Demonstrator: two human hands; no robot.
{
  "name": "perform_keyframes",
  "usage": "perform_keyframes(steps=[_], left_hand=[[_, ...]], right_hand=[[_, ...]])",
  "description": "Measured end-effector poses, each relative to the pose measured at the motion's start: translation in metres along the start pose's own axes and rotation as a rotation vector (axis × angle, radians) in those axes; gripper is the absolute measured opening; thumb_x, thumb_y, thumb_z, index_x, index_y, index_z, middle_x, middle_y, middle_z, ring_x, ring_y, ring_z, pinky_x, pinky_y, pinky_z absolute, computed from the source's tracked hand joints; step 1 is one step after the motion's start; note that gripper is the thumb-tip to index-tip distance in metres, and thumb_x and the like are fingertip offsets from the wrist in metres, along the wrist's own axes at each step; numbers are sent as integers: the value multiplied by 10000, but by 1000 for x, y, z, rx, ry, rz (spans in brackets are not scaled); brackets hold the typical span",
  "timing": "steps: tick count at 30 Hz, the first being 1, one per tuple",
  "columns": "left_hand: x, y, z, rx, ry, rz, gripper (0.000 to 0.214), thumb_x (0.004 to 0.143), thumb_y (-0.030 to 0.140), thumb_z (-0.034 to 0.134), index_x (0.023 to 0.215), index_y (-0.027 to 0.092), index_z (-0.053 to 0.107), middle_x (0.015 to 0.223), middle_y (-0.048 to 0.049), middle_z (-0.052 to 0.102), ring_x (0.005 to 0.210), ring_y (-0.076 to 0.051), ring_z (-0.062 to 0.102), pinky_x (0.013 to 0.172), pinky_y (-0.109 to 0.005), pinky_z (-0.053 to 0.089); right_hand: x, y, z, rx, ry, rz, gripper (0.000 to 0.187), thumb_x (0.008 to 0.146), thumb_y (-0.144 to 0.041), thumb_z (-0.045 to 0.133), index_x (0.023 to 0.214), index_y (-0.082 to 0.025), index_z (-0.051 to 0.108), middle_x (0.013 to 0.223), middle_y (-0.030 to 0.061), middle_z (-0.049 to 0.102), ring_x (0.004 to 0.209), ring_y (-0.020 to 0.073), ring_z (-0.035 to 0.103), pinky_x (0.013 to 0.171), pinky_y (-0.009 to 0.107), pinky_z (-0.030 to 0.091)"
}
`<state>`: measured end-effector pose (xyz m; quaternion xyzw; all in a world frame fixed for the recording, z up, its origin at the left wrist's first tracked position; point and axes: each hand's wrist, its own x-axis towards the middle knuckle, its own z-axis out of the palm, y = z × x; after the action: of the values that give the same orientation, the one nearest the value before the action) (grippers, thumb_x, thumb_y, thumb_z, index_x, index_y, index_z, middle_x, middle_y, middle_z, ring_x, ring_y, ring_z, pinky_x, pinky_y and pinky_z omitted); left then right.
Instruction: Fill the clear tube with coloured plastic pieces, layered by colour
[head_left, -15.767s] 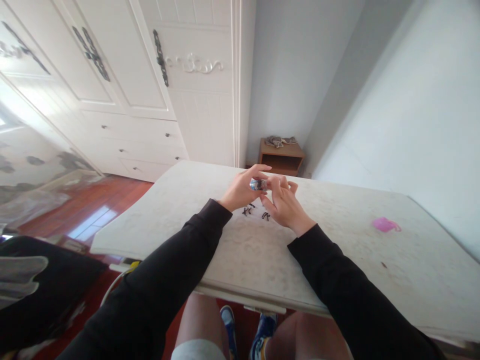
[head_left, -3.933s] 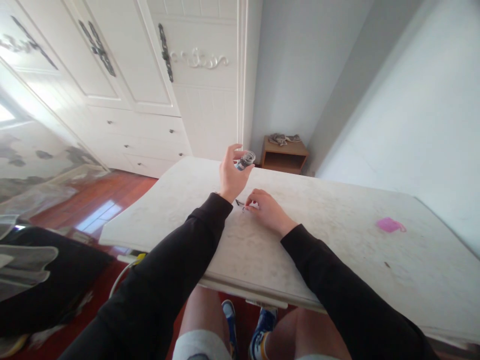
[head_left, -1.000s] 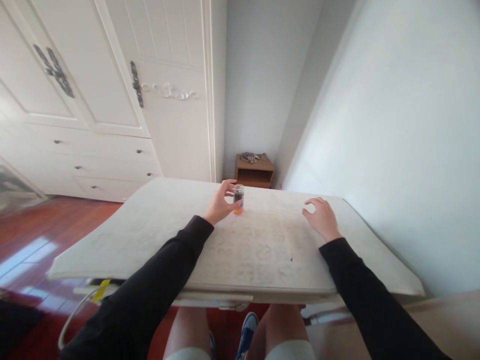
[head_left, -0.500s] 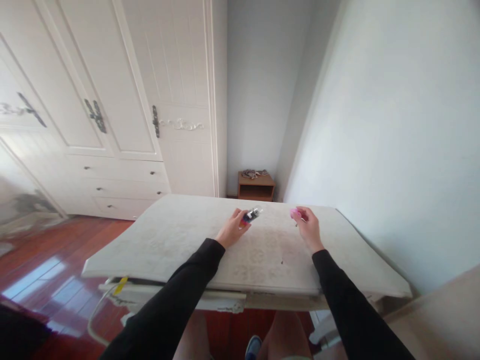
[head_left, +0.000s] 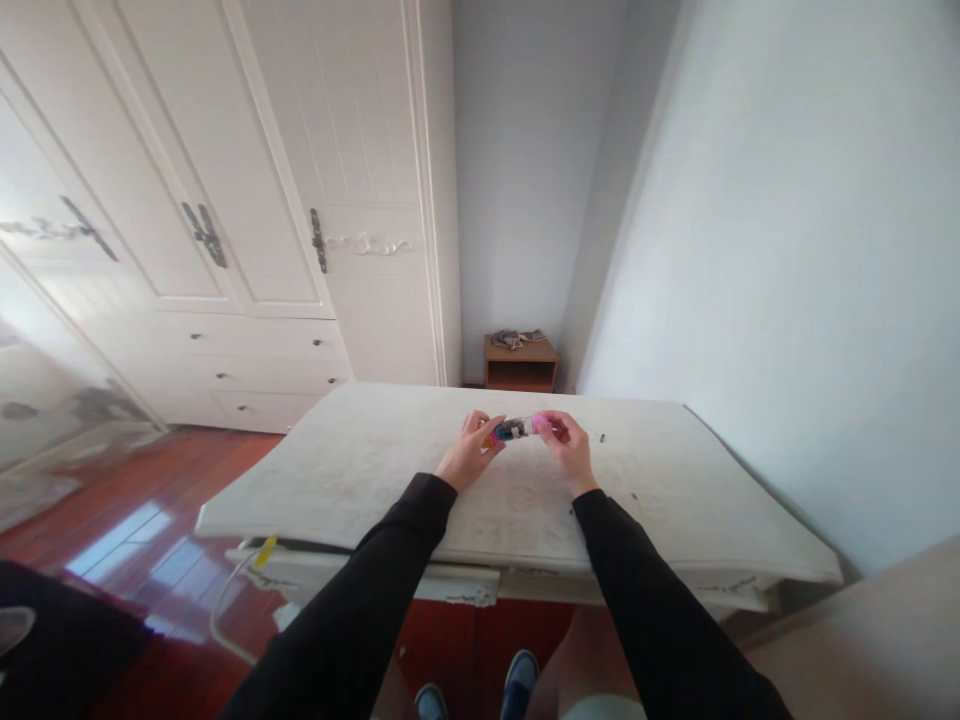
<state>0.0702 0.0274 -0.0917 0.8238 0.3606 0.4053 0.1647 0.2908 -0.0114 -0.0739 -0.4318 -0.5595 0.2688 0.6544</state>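
My left hand [head_left: 466,455] is closed around a small clear bottle [head_left: 514,430] that lies sideways above the table. Dark pieces fill part of it, and its end near my left fingers is multicoloured. A pink cap [head_left: 538,423] sits between the fingertips of my right hand [head_left: 571,455], against the bottle's right end. Whether the cap is seated on the mouth or only touching it, I cannot tell. Right of my right hand, a tiny dark piece [head_left: 602,437] lies on the white table [head_left: 390,440], and another dark bit [head_left: 634,496] rests nearer me.
A white wardrobe [head_left: 382,320] stands behind the table on the left. In the corner beyond is a brown nightstand [head_left: 521,352] with cloth on top. A pale wall [head_left: 780,300] runs along the right. A white cable [head_left: 217,620] hangs at the table's front left.
My right hand has moved left and brought the pink cap to the bottle's end. The bottle has turned closer to level. More dark bits on the table now show.
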Motion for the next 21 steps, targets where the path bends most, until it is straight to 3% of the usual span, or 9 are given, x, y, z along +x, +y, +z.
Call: perform_keyframes(steps=[10,17,21], left_hand=[[-2,-6,-1,-65,-76,18,514,928,304,687,1426,222,591,1157,-77,543,1072,-227,595,1045,-406,525],[-5,-4,-2,-46,-56,121,447,939,295,688,1380,259,627,1159,-78,570,1104,-235,586,1053,-417,515],[-5,-1,-2,-15,-17,141,432,945,295,685,1369,248,622,1150,-82,573,1101,-237,584,1043,-416,515]], right_hand=[[-1,1,-3,-58,-70,-29,374,816,-459,763,1074,-189,741,1095,121,779,994,253,719,888,393,569],[0,6,-4,-153,-83,23,327,853,-514,695,891,-191,729,837,72,728,718,203,660,682,339,536],[0,8,-1,-101,-83,41,354,873,-559,681,856,-205,671,766,37,690,680,186,646,656,322,529]])
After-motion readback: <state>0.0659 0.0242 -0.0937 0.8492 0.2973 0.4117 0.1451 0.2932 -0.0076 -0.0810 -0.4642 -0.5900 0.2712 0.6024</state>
